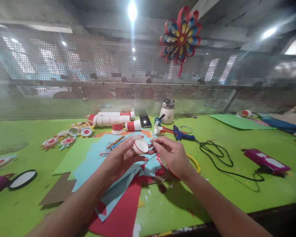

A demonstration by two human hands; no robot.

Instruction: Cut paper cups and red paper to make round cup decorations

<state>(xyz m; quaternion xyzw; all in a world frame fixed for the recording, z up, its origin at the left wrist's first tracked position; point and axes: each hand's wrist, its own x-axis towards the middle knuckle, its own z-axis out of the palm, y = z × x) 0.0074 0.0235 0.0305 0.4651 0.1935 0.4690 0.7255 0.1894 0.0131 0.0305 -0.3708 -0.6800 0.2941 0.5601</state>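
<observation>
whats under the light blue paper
Red paper sticks out from under the front of the light blue paper, and green paper and brown paper show at its left. The left arm hides part of the edge; whatever lies under the middle is covered.

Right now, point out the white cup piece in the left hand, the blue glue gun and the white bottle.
White cup piece (141, 147): head view, on its pale inside.
Blue glue gun (182, 135): head view, on its body.
White bottle (166, 115): head view, on its side.

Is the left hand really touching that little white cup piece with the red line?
Touching: the head view shows the white cup piece held in the left hand, with no gap showing.
</observation>
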